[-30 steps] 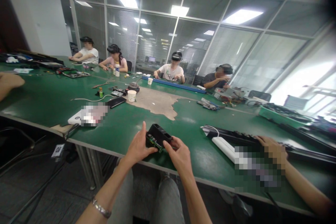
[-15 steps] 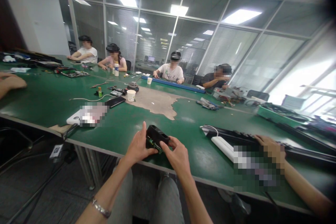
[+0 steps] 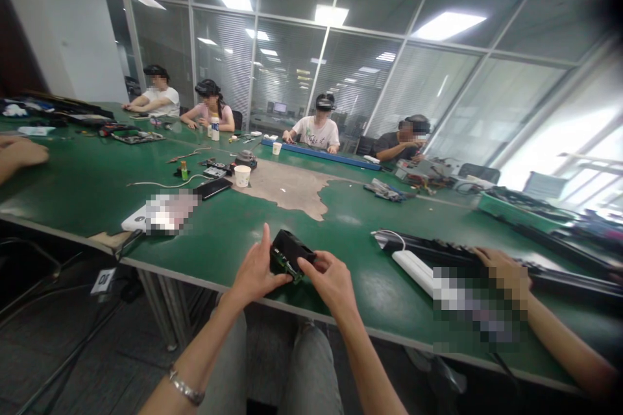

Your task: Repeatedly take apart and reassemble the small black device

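Note:
A black boxy part (image 3: 293, 251) with a green circuit board along its near side is held between both hands, close to the near edge of the green table (image 3: 233, 249). My left hand (image 3: 257, 272) grips its left end, thumb under the near corner and one finger pointing up. Thumb and fingers of my right hand (image 3: 331, 279) pinch its right end. The part is tilted, its board side facing me.
Left lie a white device (image 3: 136, 219), a black phone (image 3: 213, 189) and a paper cup (image 3: 242, 176). A white power strip (image 3: 413, 272) and long black bars (image 3: 574, 279) lie right, beneath another person's hand (image 3: 503, 272). Several people sit opposite. Another forearm (image 3: 19, 154) rests far left.
The black part has tilted slightly in my hands, showing more of its board side. The view has shifted a little.

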Available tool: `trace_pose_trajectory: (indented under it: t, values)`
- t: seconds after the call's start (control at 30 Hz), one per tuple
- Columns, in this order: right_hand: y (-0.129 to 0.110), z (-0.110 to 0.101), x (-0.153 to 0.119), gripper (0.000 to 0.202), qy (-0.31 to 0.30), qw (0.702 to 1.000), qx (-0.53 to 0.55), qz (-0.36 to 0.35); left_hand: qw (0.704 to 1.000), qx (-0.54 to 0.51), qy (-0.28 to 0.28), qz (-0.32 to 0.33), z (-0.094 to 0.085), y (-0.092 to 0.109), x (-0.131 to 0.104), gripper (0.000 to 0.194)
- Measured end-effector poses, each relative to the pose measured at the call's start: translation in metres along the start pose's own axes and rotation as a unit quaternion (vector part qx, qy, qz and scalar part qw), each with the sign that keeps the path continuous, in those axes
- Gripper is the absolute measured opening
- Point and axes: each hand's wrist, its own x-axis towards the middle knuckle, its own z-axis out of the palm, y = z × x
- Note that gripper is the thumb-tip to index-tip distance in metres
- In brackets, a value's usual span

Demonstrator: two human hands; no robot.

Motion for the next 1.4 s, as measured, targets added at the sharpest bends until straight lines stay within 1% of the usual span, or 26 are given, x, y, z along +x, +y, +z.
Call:
trace_pose_trajectory:
  t: [0.17, 0.27, 0.37, 0.47, 0.63, 0.77, 0.8, 0.93, 1.0, 1.07, 1.13, 1.27, 1.33, 1.4]
  values:
    - [-0.005, 0.001, -0.005, 0.038, -0.001, 0.999, -0.007, -0.047, 1.0, -0.013, 0.002, -0.008, 0.001, 0.0, 0.002, 0.131]
    - [-0.004, 0.001, -0.006, 0.037, -0.01, 0.998, -0.025, -0.049, 1.0, -0.022, 0.0, -0.002, 0.001, -0.001, 0.002, 0.134]
    - [-0.004, 0.0, -0.006, 0.038, -0.01, 0.997, -0.057, -0.054, 1.0, -0.016, 0.002, 0.016, 0.001, -0.002, 0.001, 0.135]
    - [-0.004, -0.001, -0.006, 0.039, -0.013, 0.994, -0.095, -0.058, 1.0, -0.009, 0.002, 0.019, 0.002, -0.004, 0.001, 0.138]
    - [0.008, 0.004, -0.01, 0.038, -0.026, 0.987, -0.145, -0.07, 1.0, 0.013, -0.013, 0.021, 0.003, -0.005, 0.003, 0.138]
    - [0.021, 0.013, -0.014, 0.058, -0.002, 0.986, -0.14, -0.09, 1.0, 0.017, -0.013, 0.019, 0.003, -0.003, 0.002, 0.134]
    - [0.023, 0.015, -0.015, 0.06, 0.006, 0.987, -0.132, -0.095, 1.0, 0.013, -0.008, 0.019, 0.002, -0.003, 0.002, 0.134]
    - [0.024, 0.027, -0.024, 0.048, 0.041, 0.991, -0.076, -0.102, 1.0, -0.007, 0.011, 0.018, 0.001, -0.001, 0.0, 0.128]
    - [0.021, 0.031, -0.03, 0.046, 0.06, 0.992, -0.071, -0.089, 1.0, -0.005, 0.005, 0.026, 0.0, 0.001, -0.001, 0.124]
    - [0.017, 0.034, -0.035, 0.045, 0.072, 0.991, -0.088, -0.074, 0.999, 0.0, -0.008, 0.031, -0.001, 0.004, -0.002, 0.123]
    - [0.013, 0.036, -0.038, 0.045, 0.082, 0.988, -0.112, -0.061, 0.999, -0.002, -0.021, 0.026, -0.003, 0.008, -0.003, 0.125]
    - [0.008, 0.042, -0.039, 0.047, 0.099, 0.983, -0.143, -0.051, 0.999, 0.023, -0.047, 0.01, -0.006, 0.01, -0.005, 0.138]
    - [0.007, 0.045, -0.039, 0.044, 0.1, 0.984, -0.139, -0.056, 0.998, 0.054, -0.042, 0.003, -0.006, 0.01, -0.006, 0.142]
    - [0.004, 0.047, -0.038, 0.043, 0.106, 0.984, -0.129, -0.059, 0.997, 0.076, -0.03, 0.007, -0.004, 0.009, -0.008, 0.141]
